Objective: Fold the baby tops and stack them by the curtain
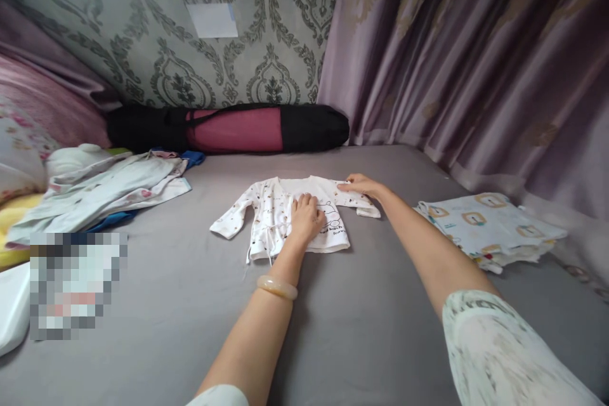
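Left hand (307, 219) lies palm down, fingers loosely extended, on a soft white printed shirt (276, 209), hiding part of its drawing; the right hand (360, 184) touches the shirt's right-side sleeve (364, 203), its grip impossible to tell. Smooth grey sheet (361, 330) surrounds the shirt, reaching rumpled clothes (104, 187) leftward and folded cloth (480, 219) rightward.

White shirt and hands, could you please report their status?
Left hand on white shirt; right hand at its sleeve; shirt spread out; clothes pile and folded cloths lie apart.
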Demonstrator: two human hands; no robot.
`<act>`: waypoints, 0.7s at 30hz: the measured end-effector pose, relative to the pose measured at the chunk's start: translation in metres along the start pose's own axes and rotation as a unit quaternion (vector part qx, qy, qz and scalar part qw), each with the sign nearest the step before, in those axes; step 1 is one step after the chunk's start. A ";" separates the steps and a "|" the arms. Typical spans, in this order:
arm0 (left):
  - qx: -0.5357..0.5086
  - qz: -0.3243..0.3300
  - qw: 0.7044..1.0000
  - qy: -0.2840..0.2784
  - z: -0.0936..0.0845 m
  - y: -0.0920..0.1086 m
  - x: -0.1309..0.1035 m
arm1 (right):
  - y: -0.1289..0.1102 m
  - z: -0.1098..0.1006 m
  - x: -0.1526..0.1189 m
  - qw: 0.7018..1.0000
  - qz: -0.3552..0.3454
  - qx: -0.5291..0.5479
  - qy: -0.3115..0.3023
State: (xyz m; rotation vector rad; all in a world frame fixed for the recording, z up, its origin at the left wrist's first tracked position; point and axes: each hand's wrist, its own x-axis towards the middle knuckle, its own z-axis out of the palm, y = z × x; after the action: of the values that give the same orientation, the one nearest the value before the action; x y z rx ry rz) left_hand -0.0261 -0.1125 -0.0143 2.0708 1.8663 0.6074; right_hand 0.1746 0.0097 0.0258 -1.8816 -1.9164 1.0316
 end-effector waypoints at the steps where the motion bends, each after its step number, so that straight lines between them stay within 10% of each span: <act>1: -0.001 0.001 1.000 0.001 0.000 0.000 0.000 | 0.000 -0.003 -0.001 1.000 0.015 0.005 -0.009; 9: -0.018 0.001 1.000 0.006 0.000 0.000 0.000 | 0.009 -0.034 -0.001 0.994 0.072 -0.012 -0.080; 21: -0.014 0.000 1.000 0.003 -0.003 0.001 -0.001 | 0.028 -0.034 -0.009 0.991 -0.039 -0.114 0.058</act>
State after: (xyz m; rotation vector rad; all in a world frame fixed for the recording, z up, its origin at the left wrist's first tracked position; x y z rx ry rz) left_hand -0.0270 -0.1141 -0.0109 2.0542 1.8496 0.6371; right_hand 0.2183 0.0084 0.0349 -1.9186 -2.0953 0.6889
